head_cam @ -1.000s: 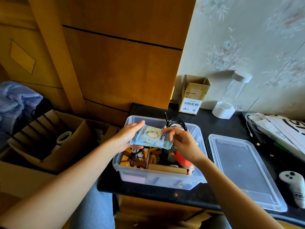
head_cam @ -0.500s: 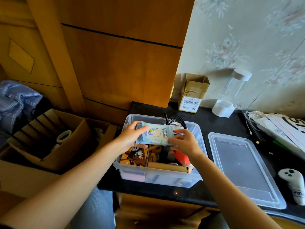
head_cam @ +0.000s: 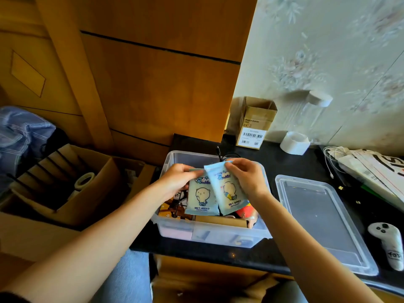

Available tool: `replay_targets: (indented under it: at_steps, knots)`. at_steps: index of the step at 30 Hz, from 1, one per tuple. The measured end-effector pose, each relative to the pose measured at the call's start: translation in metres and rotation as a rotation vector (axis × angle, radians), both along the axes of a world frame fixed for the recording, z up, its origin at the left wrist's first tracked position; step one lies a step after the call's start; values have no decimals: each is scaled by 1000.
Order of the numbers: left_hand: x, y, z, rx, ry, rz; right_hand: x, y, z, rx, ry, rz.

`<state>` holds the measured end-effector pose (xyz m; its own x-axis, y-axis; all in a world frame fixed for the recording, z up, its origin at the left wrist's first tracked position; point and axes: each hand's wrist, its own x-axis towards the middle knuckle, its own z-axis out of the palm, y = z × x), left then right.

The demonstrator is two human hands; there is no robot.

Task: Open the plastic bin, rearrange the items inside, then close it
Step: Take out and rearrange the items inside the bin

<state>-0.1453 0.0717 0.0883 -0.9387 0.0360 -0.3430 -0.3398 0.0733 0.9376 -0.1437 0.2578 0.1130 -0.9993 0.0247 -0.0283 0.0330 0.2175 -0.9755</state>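
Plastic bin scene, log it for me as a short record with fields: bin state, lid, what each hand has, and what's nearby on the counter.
bin: clear plastic bin open on the dark counter, items inside
lid: clear lid lying flat on the counter, right of the bin
left hand: left hand holds a wet wipes pack by its top
right hand: right hand pinches a second wet wipes pack, overlapping the first
position: both packs upright above the bin
nearby: cardboard box, white controller

Wooden cabinet (head_cam: 153,84) beside floral wallpaper (head_cam: 328,51), black counter (head_cam: 273,162) below.
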Motion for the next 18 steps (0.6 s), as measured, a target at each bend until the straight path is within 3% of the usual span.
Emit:
replay_targets:
  at_steps: [6,18]
  knots:
    - [1,11,-1,-62,13,78,2,-21,-11,118,30,-51]
    - [0,14,3,411,-172,144,-5,-29,-16,46,37,-138]
